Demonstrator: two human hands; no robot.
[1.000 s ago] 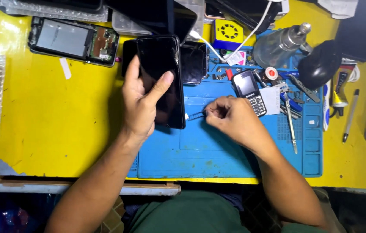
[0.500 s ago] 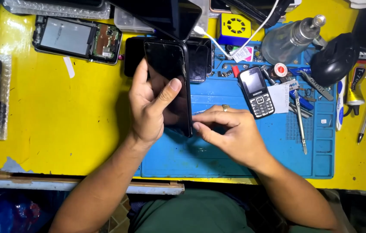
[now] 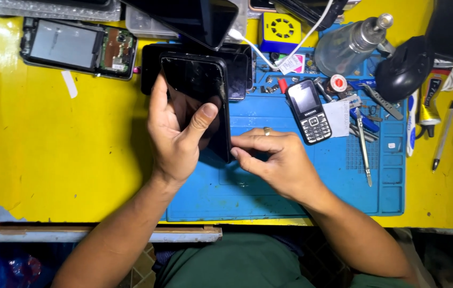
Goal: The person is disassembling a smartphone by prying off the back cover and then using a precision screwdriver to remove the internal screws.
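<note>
My left hand (image 3: pixel 175 136) grips a black smartphone (image 3: pixel 197 88) held upright over the blue work mat (image 3: pixel 290 197), thumb lying across its dark screen. My right hand (image 3: pixel 277 160), with a ring on one finger, pinches at the phone's lower right edge with its fingertips; whether a small tool is between them I cannot tell. A second dark phone (image 3: pixel 237 69) lies flat just behind the held one.
A small keypad phone (image 3: pixel 309 112), tweezers (image 3: pixel 362 149), a metal bottle (image 3: pixel 349 45) and a black mouse-like object (image 3: pixel 405 69) lie on the mat's right. An opened phone body (image 3: pixel 77 48) rests on the yellow table (image 3: pixel 50 160) at top left. A pen (image 3: pixel 442 136) lies far right.
My right hand has moved left from the mat to the phone's lower edge. The left hand has shifted its thumb across the screen and tilted the phone upright.
</note>
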